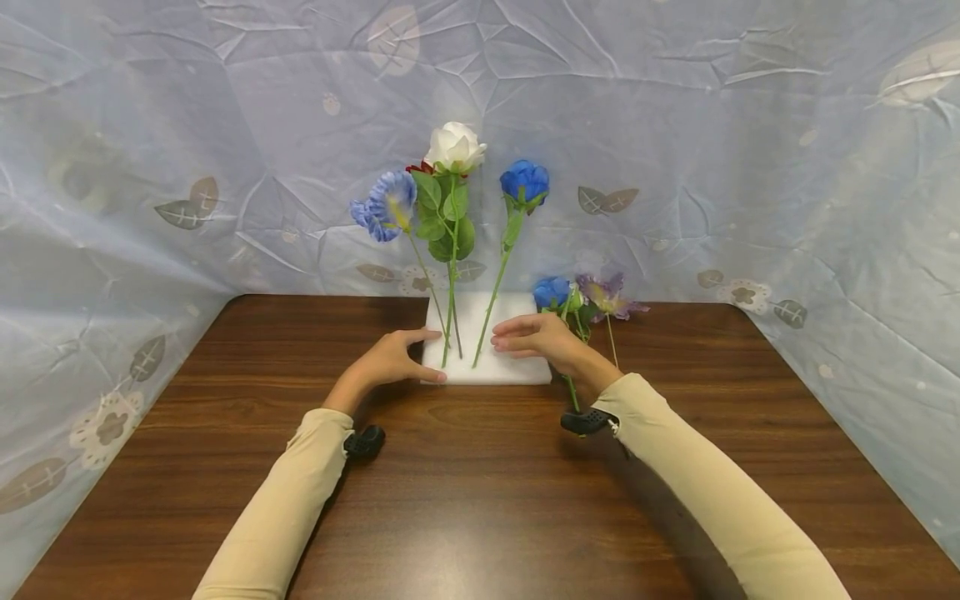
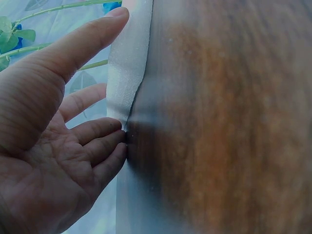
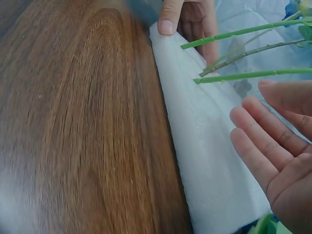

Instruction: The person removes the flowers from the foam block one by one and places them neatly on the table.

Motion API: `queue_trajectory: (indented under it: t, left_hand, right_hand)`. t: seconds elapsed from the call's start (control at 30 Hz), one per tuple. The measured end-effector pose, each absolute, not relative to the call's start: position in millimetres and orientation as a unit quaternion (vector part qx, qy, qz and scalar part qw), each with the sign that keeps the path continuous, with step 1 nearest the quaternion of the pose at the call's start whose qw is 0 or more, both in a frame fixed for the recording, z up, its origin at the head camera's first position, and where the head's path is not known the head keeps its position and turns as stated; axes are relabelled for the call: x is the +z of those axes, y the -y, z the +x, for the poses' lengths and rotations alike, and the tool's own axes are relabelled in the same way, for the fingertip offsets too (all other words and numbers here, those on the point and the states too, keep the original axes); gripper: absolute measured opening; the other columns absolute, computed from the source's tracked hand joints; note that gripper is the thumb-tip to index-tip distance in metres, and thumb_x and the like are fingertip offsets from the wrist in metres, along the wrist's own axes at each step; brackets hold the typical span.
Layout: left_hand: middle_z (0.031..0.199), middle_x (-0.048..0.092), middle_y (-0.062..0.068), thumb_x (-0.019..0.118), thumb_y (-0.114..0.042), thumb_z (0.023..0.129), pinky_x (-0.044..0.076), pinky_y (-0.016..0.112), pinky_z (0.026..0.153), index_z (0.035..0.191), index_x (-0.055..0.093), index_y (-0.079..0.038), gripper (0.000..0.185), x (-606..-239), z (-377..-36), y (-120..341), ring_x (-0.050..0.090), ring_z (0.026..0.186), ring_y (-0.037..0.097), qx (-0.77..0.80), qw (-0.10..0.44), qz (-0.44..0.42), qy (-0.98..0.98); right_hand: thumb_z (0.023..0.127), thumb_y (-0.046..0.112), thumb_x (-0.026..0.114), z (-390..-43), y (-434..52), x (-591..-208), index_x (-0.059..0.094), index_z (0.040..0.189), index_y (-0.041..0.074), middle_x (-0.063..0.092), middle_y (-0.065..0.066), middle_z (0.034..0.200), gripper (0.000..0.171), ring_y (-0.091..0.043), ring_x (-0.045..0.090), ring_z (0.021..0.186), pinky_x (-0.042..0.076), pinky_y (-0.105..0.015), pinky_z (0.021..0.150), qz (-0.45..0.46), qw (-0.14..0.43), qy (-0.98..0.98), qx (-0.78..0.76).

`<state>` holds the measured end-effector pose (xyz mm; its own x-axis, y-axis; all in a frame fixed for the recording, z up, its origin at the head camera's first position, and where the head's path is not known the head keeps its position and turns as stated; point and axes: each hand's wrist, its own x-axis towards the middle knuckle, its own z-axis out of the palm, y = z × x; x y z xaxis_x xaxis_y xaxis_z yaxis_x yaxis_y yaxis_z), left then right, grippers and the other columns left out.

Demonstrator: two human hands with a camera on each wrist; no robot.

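A white foam block [image 1: 517,368] lies at the back of the table with flower stems standing in it. They carry a white rose [image 1: 455,148], a blue rose [image 1: 525,183] leaning right, a ruffled light-blue flower [image 1: 393,200] leaning left, and a red bloom [image 1: 422,168] mostly hidden behind the white one. At the block's left end is my left hand [image 1: 390,358], its thumb [image 3: 167,22] resting on the front corner and its fingers extended along the side. My right hand [image 1: 546,337] hovers over the block's right part, fingers loosely extended, holding nothing, just right of the blue rose's stem.
Right of the block, partly behind my right wrist, lie more flowers: a blue rose [image 1: 552,292] and a purple flower [image 1: 606,295] among green stems. A patterned grey-blue cloth [image 1: 300,125] hangs behind the brown wooden table [image 1: 465,492] and along its sides.
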<state>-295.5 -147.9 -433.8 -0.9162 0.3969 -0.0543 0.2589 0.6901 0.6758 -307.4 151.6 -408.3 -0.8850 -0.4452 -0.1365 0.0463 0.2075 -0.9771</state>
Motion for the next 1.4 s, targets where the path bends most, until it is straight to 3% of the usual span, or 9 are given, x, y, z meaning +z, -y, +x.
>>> queue_trajectory:
  t: [0.47, 1.4]
  left_hand:
    - [0.155, 0.047, 0.022, 0.090, -0.041, 0.076, 0.037, 0.054, 0.120, 0.150, 0.053, -0.014, 0.087, -433.3, -296.0, 147.3, 0.041, 0.147, 0.040, 0.352, 0.101, 0.176, -0.914]
    - [0.154, 0.048, 0.021, 0.091, -0.040, 0.076, 0.036, 0.052, 0.121, 0.149, 0.055, -0.014, 0.086, -432.2, -296.3, 147.4, 0.042, 0.146, 0.038, 0.350, 0.101, 0.172, -0.915]
  right_hand:
    - [0.096, -0.001, 0.065, -315.5, -133.3, -417.3, 0.062, 0.133, -0.006, 0.068, -0.024, 0.129, 0.037, -0.021, 0.072, 0.109, 0.055, -0.040, 0.105, -0.143, 0.211, -0.749, -0.612]
    - [0.097, 0.006, 0.068, -314.9, -117.6, -422.9, 0.072, 0.122, -0.003, 0.077, -0.016, 0.112, 0.027, -0.019, 0.073, 0.107, 0.058, -0.038, 0.099, -0.143, 0.201, -0.769, -0.590]
